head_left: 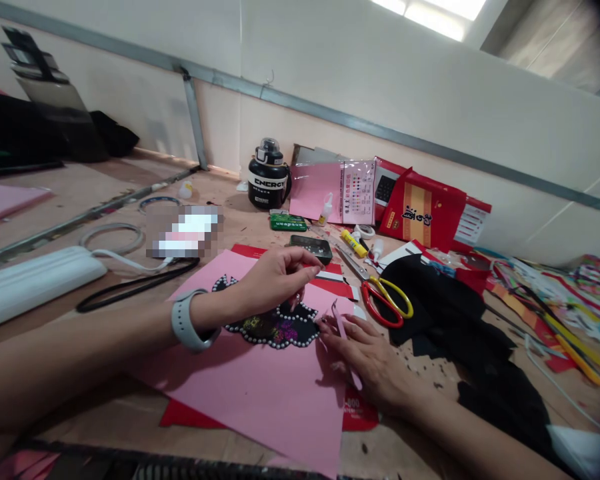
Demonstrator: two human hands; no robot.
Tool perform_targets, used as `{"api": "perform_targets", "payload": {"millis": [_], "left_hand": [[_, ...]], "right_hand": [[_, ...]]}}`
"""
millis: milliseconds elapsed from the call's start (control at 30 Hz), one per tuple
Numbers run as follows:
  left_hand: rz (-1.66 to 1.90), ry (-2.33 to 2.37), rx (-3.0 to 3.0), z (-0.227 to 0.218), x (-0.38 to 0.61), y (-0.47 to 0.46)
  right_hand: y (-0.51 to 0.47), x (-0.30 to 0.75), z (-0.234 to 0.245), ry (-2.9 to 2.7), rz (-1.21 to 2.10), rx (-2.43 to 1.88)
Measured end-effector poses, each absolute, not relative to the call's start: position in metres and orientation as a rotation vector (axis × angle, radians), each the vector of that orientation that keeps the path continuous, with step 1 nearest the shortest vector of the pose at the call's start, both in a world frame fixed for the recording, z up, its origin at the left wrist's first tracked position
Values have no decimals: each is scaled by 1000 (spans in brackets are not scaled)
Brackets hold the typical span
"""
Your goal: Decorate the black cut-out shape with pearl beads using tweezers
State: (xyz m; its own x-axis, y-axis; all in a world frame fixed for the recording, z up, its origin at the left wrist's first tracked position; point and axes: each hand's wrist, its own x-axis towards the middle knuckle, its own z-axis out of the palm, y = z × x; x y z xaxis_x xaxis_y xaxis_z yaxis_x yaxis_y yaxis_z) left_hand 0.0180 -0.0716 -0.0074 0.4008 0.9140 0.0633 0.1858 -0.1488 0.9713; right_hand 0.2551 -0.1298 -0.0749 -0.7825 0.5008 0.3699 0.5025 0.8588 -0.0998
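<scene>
Bead-edged black cutout (304, 332), marked with yellow and purple patches, is laid on a pink sheet (260, 383); red packaging (195, 415) is seen beneath the sheet's near side. Pink tweezers (342, 331) are gripped between thumb and fingers of the right hand (377, 360), tips pointed away; fingertips of that hand are placed at the cutout's right end. A pale watch (190, 321) is worn on the left wrist. Left hand (283, 277) is held above the cutout, fingers curled in toward the thumb; whether anything small is pinched there cannot be told from this angle. To the right, red-and-yellow-handled scissors (365, 275) are set just beside black fabric (433, 300). Farther back, a dark tin (311, 249), a yellow glue stick (354, 244) and a green box (287, 222) are noted. Rearmost, a black bottle (267, 183) labelled ENERGY is stood near the wall (330, 60), beside a pink paper pack (316, 190) and a red packet (423, 210).
</scene>
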Motion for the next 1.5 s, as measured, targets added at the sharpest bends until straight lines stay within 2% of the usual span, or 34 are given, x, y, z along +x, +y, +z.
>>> {"api": "perform_targets", "payload": {"millis": [233, 500, 900, 1267, 1367, 1500], "left_hand": [[835, 1005, 1642, -10, 18, -71], [821, 1018, 1641, -11, 17, -69], [866, 1061, 1622, -7, 16, -66], [1060, 1057, 1678, 20, 4, -65], [1126, 1028, 1670, 26, -1, -63], [1169, 998, 1644, 27, -6, -59]], "right_hand": [[-130, 256, -78, -2667, 49, -757], [-132, 258, -74, -2612, -65, -724], [-132, 255, -78, -2680, 11, -828], [-134, 254, -74, -2795, 6, -885], [-144, 250, -66, -2821, 113, -818], [-156, 240, -50, -2986, 340, -524]]}}
